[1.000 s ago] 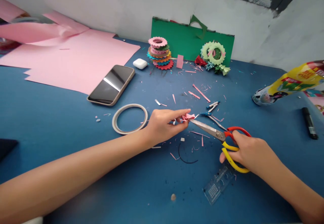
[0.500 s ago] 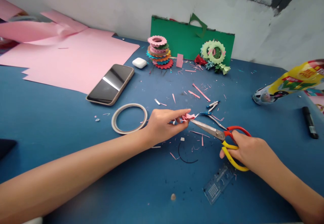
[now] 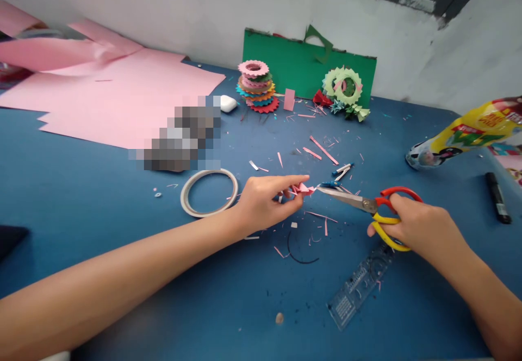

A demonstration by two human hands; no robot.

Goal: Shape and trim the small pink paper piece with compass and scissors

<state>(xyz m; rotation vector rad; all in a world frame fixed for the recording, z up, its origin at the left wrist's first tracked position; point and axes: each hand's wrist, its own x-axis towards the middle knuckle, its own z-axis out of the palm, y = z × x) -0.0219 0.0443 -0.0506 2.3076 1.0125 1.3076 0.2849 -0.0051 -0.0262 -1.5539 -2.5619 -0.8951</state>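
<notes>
Since half a second ago the right hand (image 3: 420, 228) has carried the steel scissors with red and yellow handles (image 3: 359, 202) rightward and a little up. The blade tips, which then met the small folded pink paper piece (image 3: 304, 189), now sit just beside it with a slight gap, and the blades lie flatter.

Left to right, as I read the head view:
- Large pink paper sheets (image 3: 122, 94) lie at far left on the blue surface (image 3: 81, 198). A pixelated flat object overlaps their near edge, and I cannot tell what it is.
- White tape ring (image 3: 182, 193) lies flat, just left of the left hand (image 3: 261, 203).
- Left hand: thumb and fingers (image 3: 291, 180) are pinched on the folded pink piece, holding it just above the surface with the forefinger extended over it.
- Pink offcuts are scattered around and beyond the piece.
- Scissors: the blades look nearly together and point left at the piece.
- Right hand: the fingers are closed through the handle loops.
- Clear plastic ruler (image 3: 354, 290) lies flat below the right hand, partly under it.
- Yellow printed packet (image 3: 468, 132) and black marker (image 3: 498, 198) are at far right, well apart from both hands.
</notes>
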